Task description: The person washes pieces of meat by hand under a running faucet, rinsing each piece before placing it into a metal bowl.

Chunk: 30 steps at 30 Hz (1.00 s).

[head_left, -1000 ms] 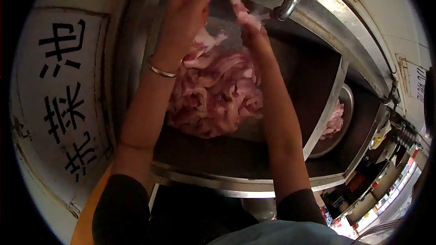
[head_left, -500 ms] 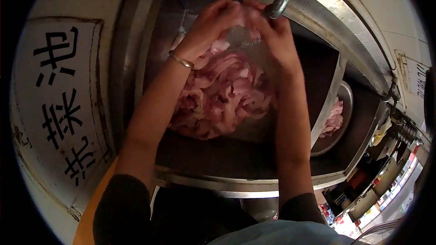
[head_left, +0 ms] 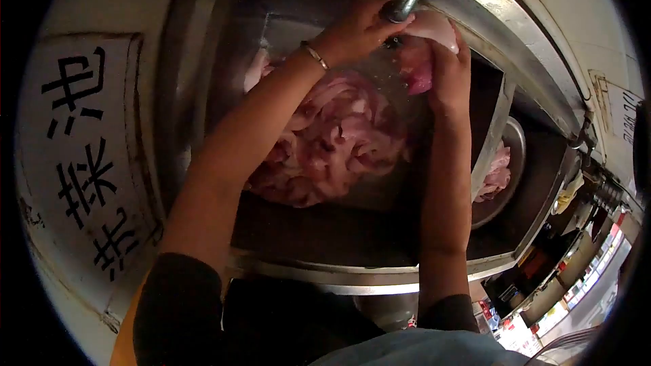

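Beneath the tap spout, a piece of raw meat [head_left: 417,68] with a pale, skin-like upper part hangs between my hands. My right hand [head_left: 453,71] is wrapped round its right side. My left hand [head_left: 359,30] pinches at its left edge, with the fingers partly hidden behind the tap [head_left: 405,3]. Below them in the sink basin, a large heap of raw meat pieces [head_left: 339,142] lies in water. A bracelet circles my left wrist.
In the right-hand basin, past the metal divider [head_left: 494,132], a round metal bowl [head_left: 517,156] holds more raw meat [head_left: 497,176]. A sign with black characters [head_left: 85,149] is on the left wall. The sink's front rim [head_left: 366,281] runs before my body.
Both hands have shifted right beneath the tap, and they are farther apart. The piece of meat between them now shows more plainly, its pale part at the top.
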Each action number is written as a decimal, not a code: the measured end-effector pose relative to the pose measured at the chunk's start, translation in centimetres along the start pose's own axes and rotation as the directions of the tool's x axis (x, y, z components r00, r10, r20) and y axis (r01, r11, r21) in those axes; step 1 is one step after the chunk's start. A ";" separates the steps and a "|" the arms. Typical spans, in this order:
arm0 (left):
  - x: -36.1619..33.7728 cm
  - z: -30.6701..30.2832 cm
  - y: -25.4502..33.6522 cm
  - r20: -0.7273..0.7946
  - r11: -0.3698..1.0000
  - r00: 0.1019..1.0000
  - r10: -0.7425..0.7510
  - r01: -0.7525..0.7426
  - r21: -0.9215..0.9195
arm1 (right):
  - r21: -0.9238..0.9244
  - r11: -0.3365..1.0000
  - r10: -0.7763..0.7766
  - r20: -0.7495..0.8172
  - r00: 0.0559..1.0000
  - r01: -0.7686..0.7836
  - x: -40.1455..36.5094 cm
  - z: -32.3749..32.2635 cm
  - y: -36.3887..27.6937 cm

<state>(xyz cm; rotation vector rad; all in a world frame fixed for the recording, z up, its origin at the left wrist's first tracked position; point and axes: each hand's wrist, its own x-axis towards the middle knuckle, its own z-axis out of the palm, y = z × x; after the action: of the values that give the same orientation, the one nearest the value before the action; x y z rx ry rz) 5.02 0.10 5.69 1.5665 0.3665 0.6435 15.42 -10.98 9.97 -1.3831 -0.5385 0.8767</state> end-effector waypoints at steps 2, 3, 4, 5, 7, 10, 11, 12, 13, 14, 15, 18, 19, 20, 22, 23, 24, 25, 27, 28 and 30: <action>-0.2 -0.1 -0.4 0.027 0.999 0.999 0.041 -0.040 -0.006 | 0.045 0.999 0.014 -0.063 0.998 -0.011 -0.3 0.4 -1.3; -0.3 -0.1 -0.9 0.054 0.997 0.996 0.078 -0.077 -0.008 | 0.094 0.995 0.032 -0.124 0.992 -0.021 -0.4 0.3 -1.4; -0.4 -0.1 -1.5 0.056 0.997 0.996 0.075 -0.075 -0.007 | 0.151 0.988 0.070 -0.217 0.974 -0.038 -0.1 0.2 -1.0; -0.4 -0.2 -2.1 0.073 0.996 0.997 -0.013 0.019 -0.086 | 0.154 0.987 0.072 -0.219 0.973 -0.039 -0.2 0.0 -1.1; 0.0 -0.4 -3.2 0.094 0.980 0.991 -0.100 0.114 -0.162 | 0.217 0.976 0.079 -0.227 0.971 -0.029 -0.6 -0.2 -1.5; 0.6 -0.2 -3.9 -0.029 0.904 0.917 0.397 -0.386 0.186 | 0.327 0.939 0.193 -0.257 0.947 -0.103 -1.0 -1.2 -2.0; 0.5 0.0 -3.9 -0.051 0.901 0.912 0.407 -0.391 0.188 | 0.326 0.940 0.192 -0.256 0.948 -0.102 -1.0 -1.5 -2.1; 0.4 0.1 -3.7 -0.074 0.898 0.906 0.416 -0.397 0.189 | 0.278 0.957 0.158 -0.253 0.954 -0.085 -1.1 -1.7 -2.2; 0.1 0.1 -3.4 -0.075 0.897 0.905 0.418 -0.399 0.188 | 0.229 0.971 0.125 -0.248 0.961 -0.068 -1.2 -1.9 -2.3; -0.3 0.0 -3.1 -0.093 0.972 0.971 0.221 -0.212 0.098 | 0.228 0.971 0.125 -0.246 0.961 -0.068 -1.4 -2.2 -2.2; -0.6 0.1 -2.8 -0.092 1.000 0.996 0.015 -0.014 0.004 | 0.274 0.960 0.119 -0.193 0.974 -0.063 -1.5 -2.5 -2.0; -0.8 0.4 -1.8 -0.142 0.990 0.987 -0.072 0.053 -0.135 | 0.361 0.931 0.096 -0.105 0.990 -0.052 -1.7 -3.0 -2.3; -0.9 0.3 -1.4 -0.142 0.990 0.987 -0.070 0.051 -0.133 | 0.402 0.915 0.080 -0.077 0.994 -0.043 -1.7 -2.9 -2.7; -1.0 0.2 -0.9 -0.138 0.969 0.981 -0.140 0.107 -0.222 | 0.341 0.940 0.053 -0.158 0.986 0.005 -1.9 -2.6 -3.1; -1.5 -0.3 0.0 -0.128 0.938 0.969 -0.209 0.161 -0.307 | 0.324 0.946 0.030 -0.123 0.992 0.012 -1.7 -2.9 -3.0; -1.7 -0.6 0.3 -0.133 0.930 0.954 -0.269 0.221 -0.294 | 0.308 0.951 0.009 -0.089 0.996 0.019 -1.6 -3.1 -2.9; -2.0 -1.0 0.5 -0.139 0.918 0.935 -0.327 0.280 -0.281 | 0.308 0.951 0.008 -0.089 0.996 0.020 -1.7 -3.0 -2.7; -2.1 -1.4 0.1 -0.140 0.919 0.935 -0.327 0.279 -0.280 | 0.336 0.941 -0.013 -0.106 0.994 0.048 -1.9 -3.0 -2.4; -2.5 -2.1 -1.6 -0.041 0.940 0.954 -0.296 0.283 -0.191 | 0.365 0.928 -0.031 -0.120 0.992 0.073 -2.1 -2.7 -2.4; -2.7 -2.4 -2.5 -0.042 0.940 0.954 -0.298 0.285 -0.190 | 0.380 0.922 -0.024 -0.118 0.993 0.068 -2.2 -2.5 -2.7; -2.9 -2.6 -2.6 -0.059 0.973 0.971 -0.231 0.231 -0.010 | 0.396 0.916 -0.017 -0.116 0.993 0.062 -2.2 -2.6 -2.5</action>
<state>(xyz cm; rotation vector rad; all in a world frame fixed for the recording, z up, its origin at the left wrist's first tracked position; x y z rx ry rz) 1.59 0.73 2.62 1.4764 0.5834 0.5100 16.67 -14.24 12.39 -1.0348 -0.2798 0.8181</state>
